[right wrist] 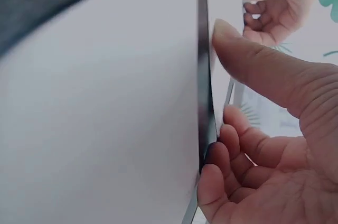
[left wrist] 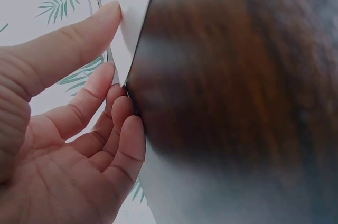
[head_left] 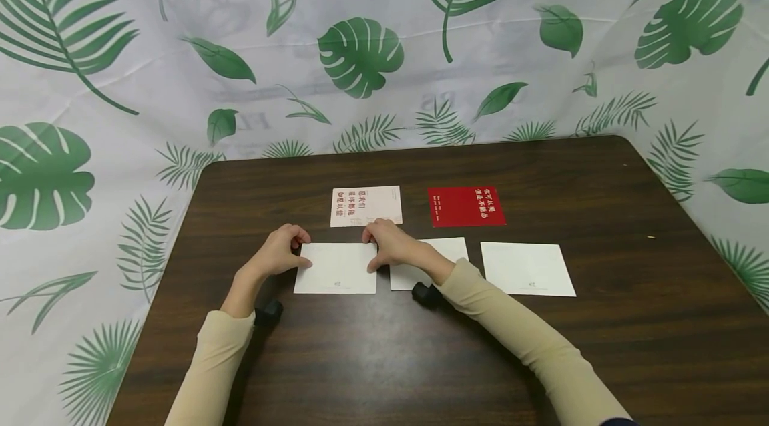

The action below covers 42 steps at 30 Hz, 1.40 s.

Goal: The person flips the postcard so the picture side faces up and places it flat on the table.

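A white card [head_left: 336, 272] with a small mark near its front edge lies flat on the dark wooden table [head_left: 360, 359]. My left hand [head_left: 279, 252] holds it at the left side, thumb on the card and fingers curled by its far left corner. Opposite, my right hand [head_left: 390, 244] holds the right side, thumb near the edge and fingertips at the far right corner. In the left wrist view the card [left wrist: 132, 10] runs between thumb and fingers. The right wrist view shows the thumb [right wrist: 253, 57] against the card's edge.
A second white card [head_left: 453, 250] lies partly under my right wrist, and a third [head_left: 529, 269] sits further right. Behind them are a pale card with red characters [head_left: 365, 205] and a red card [head_left: 466, 206]. A leaf-patterned cloth [head_left: 384, 45] hangs behind the table.
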Each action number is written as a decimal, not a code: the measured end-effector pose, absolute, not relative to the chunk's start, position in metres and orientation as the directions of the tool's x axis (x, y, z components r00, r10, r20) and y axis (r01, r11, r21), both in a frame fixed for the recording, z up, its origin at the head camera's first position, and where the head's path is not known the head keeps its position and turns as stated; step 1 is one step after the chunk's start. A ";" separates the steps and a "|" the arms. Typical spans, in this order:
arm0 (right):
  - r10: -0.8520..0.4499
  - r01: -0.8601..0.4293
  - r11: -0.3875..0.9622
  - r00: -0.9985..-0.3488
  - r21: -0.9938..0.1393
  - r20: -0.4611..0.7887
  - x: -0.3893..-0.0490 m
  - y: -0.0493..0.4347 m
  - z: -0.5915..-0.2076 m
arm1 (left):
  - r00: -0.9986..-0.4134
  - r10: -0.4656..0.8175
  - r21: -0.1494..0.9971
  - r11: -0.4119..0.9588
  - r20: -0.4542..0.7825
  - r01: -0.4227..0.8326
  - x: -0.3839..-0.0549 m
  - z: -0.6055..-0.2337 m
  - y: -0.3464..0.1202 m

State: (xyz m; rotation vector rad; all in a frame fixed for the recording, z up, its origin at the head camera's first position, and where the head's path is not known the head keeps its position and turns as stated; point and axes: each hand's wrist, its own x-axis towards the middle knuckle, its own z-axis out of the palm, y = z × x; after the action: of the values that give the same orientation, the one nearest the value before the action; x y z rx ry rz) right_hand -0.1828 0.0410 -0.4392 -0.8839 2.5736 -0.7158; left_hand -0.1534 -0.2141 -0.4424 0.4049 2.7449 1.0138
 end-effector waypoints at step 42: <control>-0.611 -0.267 0.380 -0.791 -0.886 -0.024 -0.166 0.061 -0.419 | -0.942 0.329 0.940 0.338 -0.069 0.049 -0.130 -0.413 -0.243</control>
State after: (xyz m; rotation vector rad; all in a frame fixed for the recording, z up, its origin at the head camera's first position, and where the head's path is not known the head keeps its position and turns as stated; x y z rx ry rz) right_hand -0.1662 0.0613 -0.4192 -0.7659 2.2970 -1.3780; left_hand -0.1297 -0.2435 -0.4131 0.3407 2.3567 1.6424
